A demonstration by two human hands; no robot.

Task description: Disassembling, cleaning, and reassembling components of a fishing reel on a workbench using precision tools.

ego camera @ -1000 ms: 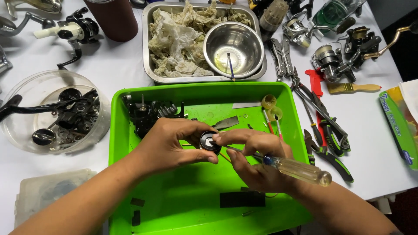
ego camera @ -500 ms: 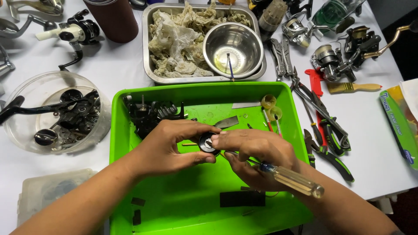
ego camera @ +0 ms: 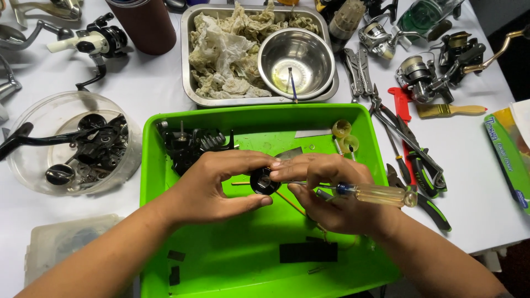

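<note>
A white table [ego camera: 486, 182] under even light; dark floor [ego camera: 513, 60] beyond.

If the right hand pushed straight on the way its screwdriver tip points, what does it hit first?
Likely the small black round part pinched in the left hand; the right hand aims the screwdriver leftward, its tip already at that part. Depth is unclear.

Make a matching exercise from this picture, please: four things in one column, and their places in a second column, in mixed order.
Things:
1. steel bowl
2. screwdriver
3. small black round part
4. paintbrush

Places:
A. on the white table, right of the green tray
B. between the fingertips of the left hand, over the tray
C. in the metal pan, beside the crumpled rags
D. in the right hand, handle pointing right

Pairs: 1-C, 2-D, 3-B, 4-A
</note>
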